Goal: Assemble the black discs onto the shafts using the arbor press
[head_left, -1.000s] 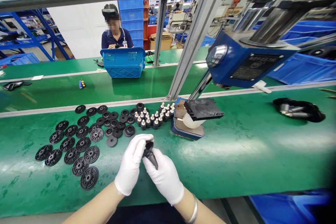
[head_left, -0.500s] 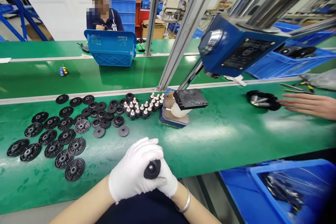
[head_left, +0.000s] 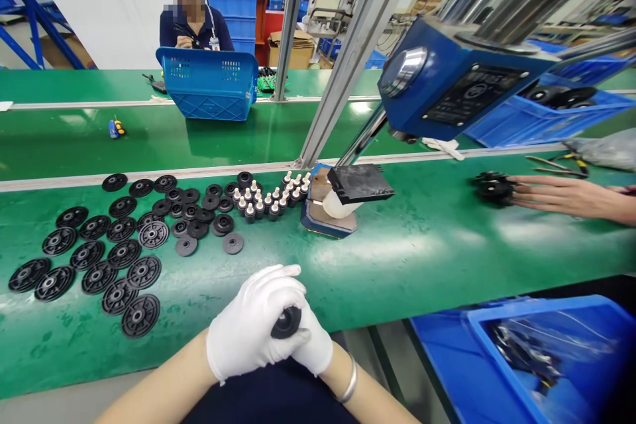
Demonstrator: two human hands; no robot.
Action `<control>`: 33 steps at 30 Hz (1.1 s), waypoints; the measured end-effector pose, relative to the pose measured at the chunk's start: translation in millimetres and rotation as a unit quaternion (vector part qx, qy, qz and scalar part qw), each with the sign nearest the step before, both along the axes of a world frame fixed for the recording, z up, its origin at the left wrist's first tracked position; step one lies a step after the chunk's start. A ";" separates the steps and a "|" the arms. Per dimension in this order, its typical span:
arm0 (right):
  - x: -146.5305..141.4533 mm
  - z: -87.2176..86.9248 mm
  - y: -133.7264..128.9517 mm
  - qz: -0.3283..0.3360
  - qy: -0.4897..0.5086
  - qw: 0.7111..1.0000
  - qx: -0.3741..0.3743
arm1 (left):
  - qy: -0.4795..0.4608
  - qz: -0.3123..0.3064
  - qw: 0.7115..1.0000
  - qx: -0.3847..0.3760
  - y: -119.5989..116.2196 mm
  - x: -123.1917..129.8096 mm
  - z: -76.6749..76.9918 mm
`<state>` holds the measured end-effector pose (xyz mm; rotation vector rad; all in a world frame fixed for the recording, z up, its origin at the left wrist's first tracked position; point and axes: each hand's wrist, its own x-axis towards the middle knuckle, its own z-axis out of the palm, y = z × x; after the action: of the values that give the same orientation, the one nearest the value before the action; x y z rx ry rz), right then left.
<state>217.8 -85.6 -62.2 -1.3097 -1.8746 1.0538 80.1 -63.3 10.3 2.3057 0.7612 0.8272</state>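
My left hand (head_left: pixel 256 321), in a white glove, is closed around a black round part (head_left: pixel 286 322) at the table's near edge. My right hand (head_left: pixel 314 338), also gloved, presses against the part from the other side, its fingers mostly hidden behind it. Beyond my hands stand several black parts with white tips (head_left: pixel 273 209). Small black discs (head_left: pixel 186 245) lie left of these, and larger ribbed black wheels (head_left: pixel 140 315) are spread further left on the green table (head_left: pixel 397 265).
A blue press (head_left: pixel 462 86) leans over its base (head_left: pixel 330 222), which bears a black block (head_left: pixel 361 183). At right, another person's bare hand (head_left: pixel 556 197) touches a black part. A blue bin (head_left: pixel 586 318) stands low right; a person sits behind a blue basket (head_left: pixel 209 83).
The black part has turned slightly between my gloved hands. The other person's hand at right has moved left onto the black part there, which now looks different in outline. The view has shifted slightly.
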 end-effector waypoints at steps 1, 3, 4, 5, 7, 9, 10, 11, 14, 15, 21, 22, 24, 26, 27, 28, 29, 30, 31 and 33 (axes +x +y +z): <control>0.6 2.9 0.0 0.006 0.000 1.000 0.000 | 0.006 -0.002 1.000 -0.003 0.1 -0.4 -0.2; 2.6 7.2 -0.6 0.019 0.005 1.000 0.000 | 0.020 -0.007 1.000 -0.011 0.1 -1.3 -0.7; 4.0 8.1 -1.1 0.024 0.005 1.000 -0.001 | 0.025 -0.010 1.000 -0.014 0.0 -1.7 -1.0; 5.6 8.1 -1.9 0.028 0.003 1.000 -0.004 | 0.027 -0.013 0.999 -0.016 -0.2 -2.1 -1.2; 9.4 5.5 -4.0 0.033 -0.002 0.999 -0.010 | 0.028 -0.021 0.999 -0.016 -0.6 -2.9 -1.5; 13.1 1.1 -6.2 0.038 -0.008 0.999 -0.018 | 0.026 -0.029 0.999 -0.013 -0.8 -3.7 -1.6; 14.7 -0.9 -7.3 0.041 -0.010 0.999 -0.021 | 0.026 -0.033 0.999 -0.014 -0.9 -4.0 -1.7; 16.1 -2.4 -8.1 0.045 -0.011 0.999 -0.024 | 0.028 -0.036 0.999 -0.016 -0.8 -4.4 -1.7; 18.5 -4.7 -9.7 0.058 -0.012 0.998 -0.030 | 0.035 -0.044 0.998 -0.027 -0.5 -5.1 -1.4; 18.9 -5.1 -10.1 0.061 -0.011 0.998 -0.031 | 0.035 -0.045 0.998 -0.030 -0.4 -5.1 -1.3; 20.7 -9.0 -11.7 0.054 0.012 0.998 -0.012 | 0.034 -0.055 0.997 -0.044 -0.6 -4.4 -0.9; 20.1 -8.2 -11.5 0.053 0.014 0.998 -0.012 | 0.033 -0.057 0.997 -0.046 -0.6 -4.2 -1.2; 17.7 -4.0 -10.4 0.049 0.018 0.999 -0.014 | 0.032 -0.061 0.996 -0.050 -0.2 -3.9 -1.8; 14.6 3.1 -8.8 0.049 0.022 0.998 -0.017 | 0.032 -0.063 0.996 -0.052 0.6 -3.5 -2.5; 13.3 6.9 -8.0 0.052 0.024 0.998 -0.015 | 0.031 -0.063 0.996 -0.053 1.1 -3.3 -2.8; 12.3 10.2 -7.3 0.059 0.026 0.998 -0.011 | 0.031 -0.063 0.996 -0.053 1.7 -3.2 -2.9; 11.7 12.8 -6.7 0.066 0.027 0.997 -0.007 | 0.032 -0.062 0.996 -0.054 2.1 -3.1 -3.0; 11.5 14.4 -6.4 0.073 0.028 0.997 -0.003 | 0.032 -0.063 0.996 -0.054 2.4 -3.1 -2.9; 11.6 14.8 -6.3 0.079 0.028 0.996 0.001 | 0.033 -0.064 0.996 -0.055 2.6 -3.1 -2.8; 12.4 12.4 -6.4 0.085 0.025 0.996 0.006 | 0.035 -0.067 0.995 -0.057 2.4 -3.1 -2.6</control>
<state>230.3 -92.1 -49.8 -1.1229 -1.9792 1.1474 76.9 -60.9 7.7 2.2656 0.6583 0.6287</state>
